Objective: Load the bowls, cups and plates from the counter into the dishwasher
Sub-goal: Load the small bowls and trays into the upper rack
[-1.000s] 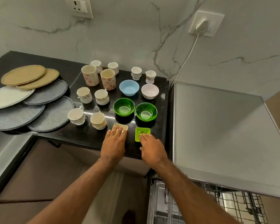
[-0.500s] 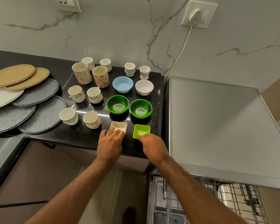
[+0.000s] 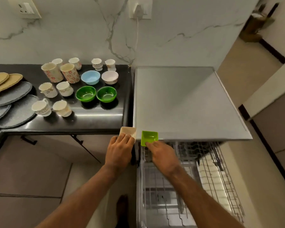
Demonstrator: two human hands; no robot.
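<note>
My left hand (image 3: 119, 151) holds a small square cream bowl (image 3: 129, 131) in the air, just off the counter's front right corner. My right hand (image 3: 162, 155) pinches a small square green bowl (image 3: 149, 137) above the open dishwasher's wire rack (image 3: 184, 183). On the black counter (image 3: 95, 119) stand two green round bowls (image 3: 85, 93), a blue bowl (image 3: 90, 77), a white bowl (image 3: 110, 77), two floral mugs (image 3: 67, 72) and several small cups (image 3: 64, 88). Grey and tan plates (image 3: 15, 102) overlap at the far left.
The dishwasher's grey top (image 3: 179, 102) lies right of the counter. A plug and white cable (image 3: 137, 27) hang on the marble wall behind it. Brown cabinet fronts (image 3: 31, 162) and floor lie below the counter.
Both hands have lifted the two square bowls off the counter and carried them right, toward the open dishwasher. The view has swung right and down with them.
</note>
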